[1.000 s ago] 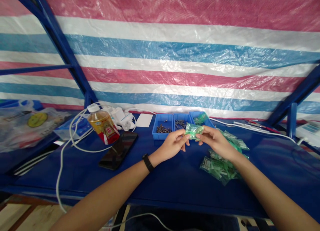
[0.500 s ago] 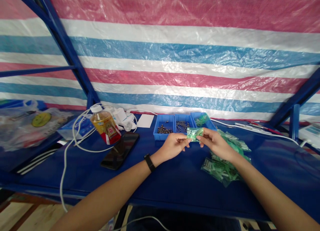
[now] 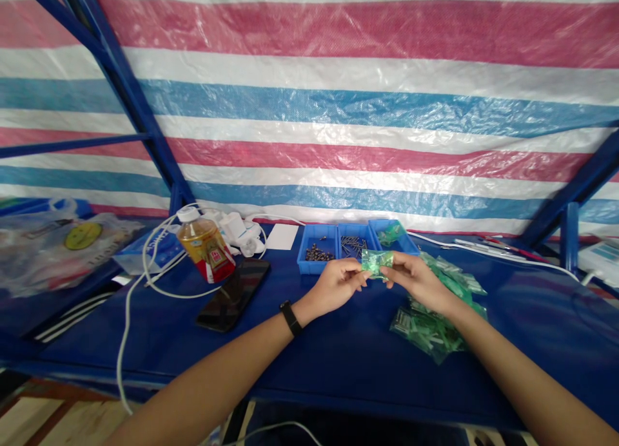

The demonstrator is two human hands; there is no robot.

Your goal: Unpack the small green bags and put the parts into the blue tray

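Note:
Both hands hold one small green plastic bag (image 3: 376,261) above the blue table (image 3: 338,356). My left hand (image 3: 337,283) pinches its left edge, with a black band on that wrist. My right hand (image 3: 414,280) pinches its right edge. Under my right forearm lies a heap of several similar green bags (image 3: 435,323). Just behind my hands stand three small blue trays (image 3: 333,238); the left two hold small dark metal parts, and the right one holds a green bag.
A yellow bottle (image 3: 206,246) with a white cap leans at the left, beside a black phone (image 3: 235,293), white cables (image 3: 145,272) and white chargers (image 3: 239,230). A plastic bag (image 3: 53,246) lies far left. A striped tarp hangs behind blue frame beams.
The view has tilted slightly, so everything sits a little lower in the frame. Both hands stay on the green bag, fingers shifting a little along its edges.

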